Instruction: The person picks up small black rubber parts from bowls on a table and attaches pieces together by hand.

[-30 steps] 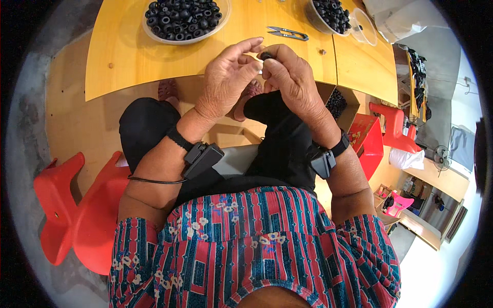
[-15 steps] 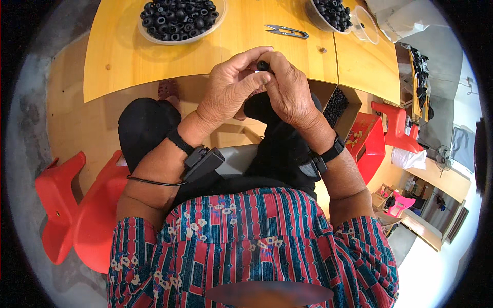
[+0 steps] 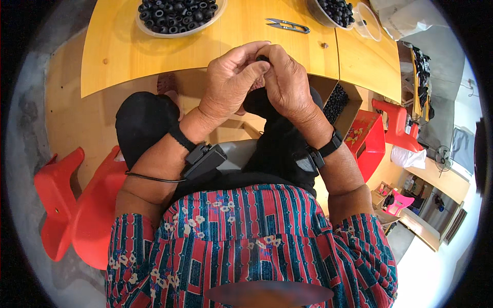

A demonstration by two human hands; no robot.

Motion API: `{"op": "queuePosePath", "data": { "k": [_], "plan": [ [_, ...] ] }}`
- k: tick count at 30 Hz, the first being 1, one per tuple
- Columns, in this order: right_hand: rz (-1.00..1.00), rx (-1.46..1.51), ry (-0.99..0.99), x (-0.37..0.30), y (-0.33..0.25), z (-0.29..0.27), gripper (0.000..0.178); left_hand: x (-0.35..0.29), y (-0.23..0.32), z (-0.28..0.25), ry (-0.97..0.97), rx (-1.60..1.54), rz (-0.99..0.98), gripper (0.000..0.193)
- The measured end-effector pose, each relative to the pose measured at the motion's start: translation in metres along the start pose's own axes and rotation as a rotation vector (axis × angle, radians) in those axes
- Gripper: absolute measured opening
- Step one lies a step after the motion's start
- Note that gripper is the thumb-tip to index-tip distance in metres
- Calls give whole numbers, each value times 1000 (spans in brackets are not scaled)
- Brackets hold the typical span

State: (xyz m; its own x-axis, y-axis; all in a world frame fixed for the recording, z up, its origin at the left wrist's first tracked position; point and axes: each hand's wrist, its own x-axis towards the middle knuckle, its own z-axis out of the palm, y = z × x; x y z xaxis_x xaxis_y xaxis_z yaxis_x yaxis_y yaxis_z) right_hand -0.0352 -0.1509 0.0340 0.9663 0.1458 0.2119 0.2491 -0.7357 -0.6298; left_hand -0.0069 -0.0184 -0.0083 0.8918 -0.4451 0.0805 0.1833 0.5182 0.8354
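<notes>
A small round black part (image 3: pixel 263 58), like a short rubber ring, is pinched at the fingertips where my hands meet, in front of the table's near edge. My left hand (image 3: pixel 229 77) is closed, its thumb pressed against the part from the left. Closed on the same part from the right is my right hand (image 3: pixel 288 84), whose bent fingers hide much of it. A clear bowl (image 3: pixel 177 35) heaped with hollow black parts of a similar kind stands on the table beyond my left hand. Thread snips (image 3: pixel 287 25) with dark handles lie beyond my right hand.
The yellow wooden table (image 3: pixel 154 56) curves across the far side. At its far right are a second bowl (image 3: pixel 321 16) of black parts and a clear tub (image 3: pixel 366 23). An open box (image 3: pixel 345 115) of black pieces sits below, near a red stool (image 3: pixel 371 146). Red chairs (image 3: pixel 97 215) stand left.
Both hands have shifted slightly up and away, still together. The black part is now more covered by the fingers.
</notes>
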Motion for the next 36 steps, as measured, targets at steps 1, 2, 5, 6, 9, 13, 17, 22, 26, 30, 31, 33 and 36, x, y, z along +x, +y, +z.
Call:
{"op": "queuePosePath", "data": {
  "k": [1, 2, 5, 6, 9, 13, 17, 22, 26, 30, 31, 33, 36],
  "plan": [
    [-34, 0, 33, -1, 2, 1, 15, 0, -2, 0, 14, 20, 8, 38],
    [-35, -2, 34, -1, 4, 2, 15, 0, -3, 1, 13, 19, 8, 38],
    [96, 148, -20, -2, 6, -1, 16, 1, -1, -1, 13, 43, 13, 34],
    [283, 449, -57, -1, 2, -5, 18, 2, 1, -5, 17, 58, 2, 32],
    [493, 884, -100, 0, 2, -9, 24, 1, 2, -10, 0, 73, 5, 29],
    [529, 1052, -148, 1, 0, -9, 32, 2, 3, -11, 23, 134, 10, 23],
    [585, 1119, -115, -1, 7, -3, 36, 4, -1, -15, 29, 75, -113, 24],
    [555, 988, 115, 5, 4, -2, 28, 10, 2, -13, 104, -81, -167, 22],
    [354, 701, 122, 8, 2, -3, 18, 13, 1, -8, 114, -65, -150, 21],
    [343, 870, 47, 9, 3, -2, 12, 6, -5, -18, 83, -97, -189, 25],
    [355, 904, 37, 9, 4, -4, 10, 6, -6, -18, 71, -97, -203, 28],
    [380, 970, 80, 13, 10, -9, 10, 6, 0, -10, 40, -138, -194, 34],
    [447, 867, 312, 28, 22, -28, 12, 6, -1, -9, -2, -184, -192, 48]
  ]
}}
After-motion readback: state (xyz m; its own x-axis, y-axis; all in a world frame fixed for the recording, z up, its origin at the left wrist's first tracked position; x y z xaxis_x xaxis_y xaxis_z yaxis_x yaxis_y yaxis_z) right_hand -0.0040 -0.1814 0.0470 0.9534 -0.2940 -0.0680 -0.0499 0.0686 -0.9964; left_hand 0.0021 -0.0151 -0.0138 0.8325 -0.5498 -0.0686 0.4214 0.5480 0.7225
